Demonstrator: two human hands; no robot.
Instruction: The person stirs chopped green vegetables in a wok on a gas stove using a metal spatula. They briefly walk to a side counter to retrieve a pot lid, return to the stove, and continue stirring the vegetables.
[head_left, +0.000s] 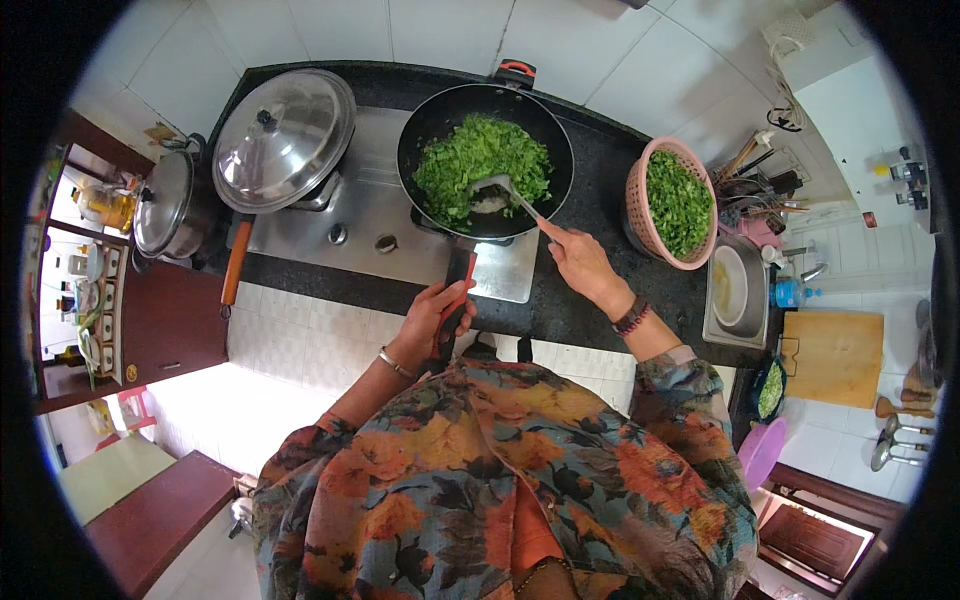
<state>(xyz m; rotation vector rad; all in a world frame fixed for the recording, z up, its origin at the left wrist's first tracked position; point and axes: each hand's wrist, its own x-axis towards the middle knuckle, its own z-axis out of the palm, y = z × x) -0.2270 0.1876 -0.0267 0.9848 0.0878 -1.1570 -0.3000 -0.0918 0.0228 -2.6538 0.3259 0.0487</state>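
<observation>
My left hand (435, 316) grips the black and red handle (459, 289) of a black wok (555, 199) that stands on the right burner. Chopped leafy greens (484, 154) are heaped inside it. In my right hand (583, 264) is the handle of a metal spatula (517, 193). Its blade rests among the greens at the near right side of the heap, where a small pale patch shows. To the right of the wok stands a pink perforated basket (636, 206) filled with more chopped greens (679, 199).
A lidded pan (285, 139) with a wooden handle (238, 262) covers the left burner of the steel gas stove (360, 259). Beyond it is a lidded pot (165, 206). On the right are a sink (757, 300) holding a white basin (729, 285), and a wooden cutting board (832, 360).
</observation>
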